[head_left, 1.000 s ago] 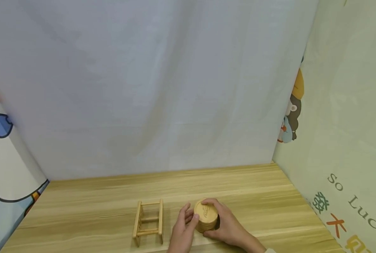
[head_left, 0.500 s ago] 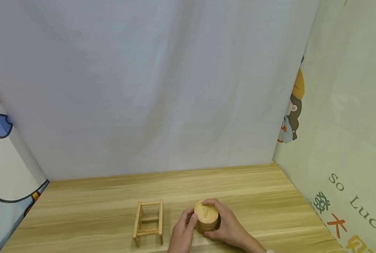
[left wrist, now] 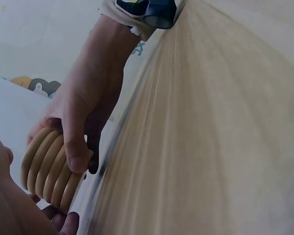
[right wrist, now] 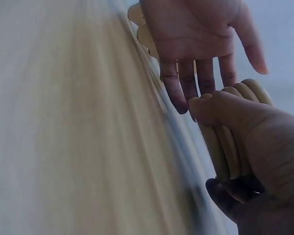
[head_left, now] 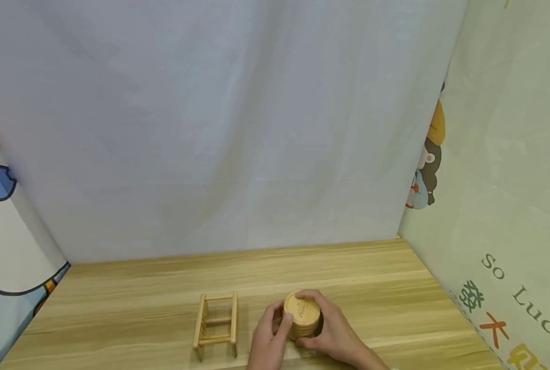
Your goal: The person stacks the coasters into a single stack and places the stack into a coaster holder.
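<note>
A stack of round wooden coasters (head_left: 300, 310) stands on the table, the top one marked with dark lettering. From the right side my right hand (head_left: 335, 329) grips it, thumb low at the front and forefinger over the far rim. The coasters' (left wrist: 50, 169) rounded edges line up in the left wrist view, with the right thumb across them. My left hand (head_left: 268, 336) is at the stack's left side, its thumb by the rim in the head view. In the right wrist view the left hand (right wrist: 191, 29) shows fairly straight fingers, fingertips right by the coasters (right wrist: 228, 152).
A small wooden rack (head_left: 234, 318) with posts and crossbars stands on the wood-grain table (head_left: 140, 303), left of the hands. A pale cloth (head_left: 210, 128) hangs along the table's back edge. Printed panels (head_left: 510, 205) border the right and left sides.
My left hand's fingers have drawn in toward the coasters, after standing more spread a second ago. The right hand keeps its grip, and the stack has barely shifted. The rack stays put.
</note>
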The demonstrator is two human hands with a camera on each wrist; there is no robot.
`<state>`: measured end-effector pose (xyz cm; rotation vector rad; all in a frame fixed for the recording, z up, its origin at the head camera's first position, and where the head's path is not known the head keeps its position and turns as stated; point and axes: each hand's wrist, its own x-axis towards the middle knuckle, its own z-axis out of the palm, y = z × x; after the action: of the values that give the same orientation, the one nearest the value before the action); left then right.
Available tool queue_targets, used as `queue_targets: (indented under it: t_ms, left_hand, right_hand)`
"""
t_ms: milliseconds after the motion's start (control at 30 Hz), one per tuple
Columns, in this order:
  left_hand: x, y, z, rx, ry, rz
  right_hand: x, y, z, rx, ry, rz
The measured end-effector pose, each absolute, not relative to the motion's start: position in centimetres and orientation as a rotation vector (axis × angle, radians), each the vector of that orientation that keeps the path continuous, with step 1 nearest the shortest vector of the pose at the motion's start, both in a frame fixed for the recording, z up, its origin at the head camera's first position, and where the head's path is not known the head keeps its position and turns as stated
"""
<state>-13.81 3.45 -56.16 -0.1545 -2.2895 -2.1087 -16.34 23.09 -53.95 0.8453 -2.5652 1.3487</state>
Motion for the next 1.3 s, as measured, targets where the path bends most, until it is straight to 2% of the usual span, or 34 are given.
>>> queue_targets:
  t_ms: [167, 533, 767, 1300]
  left_hand:
    - [-12.4, 3.7, -53.9, -0.148, -2.259, -2.096]
    - [-12.9, 4.1, -55.4, -0.034, -2.175, -2.027]
    - [-12.5, 4.0, -54.0, 0.136, -2.073, -2.25]
    - [-12.4, 2.8, -51.6, 0.268, -1.537, -2.901]
  right_hand:
    - [-15.8, 22.5, -53.6, 0.859, -2.513, 1.328]
    - [-14.9, 21.8, -53.1, 0.801, -2.546, 1.246]
    - [-14.3, 21.6, -52.6, 0.766, -2.593, 1.188]
    - [-14.5, 21.7, -52.1, 0.882, -2.382, 1.37]
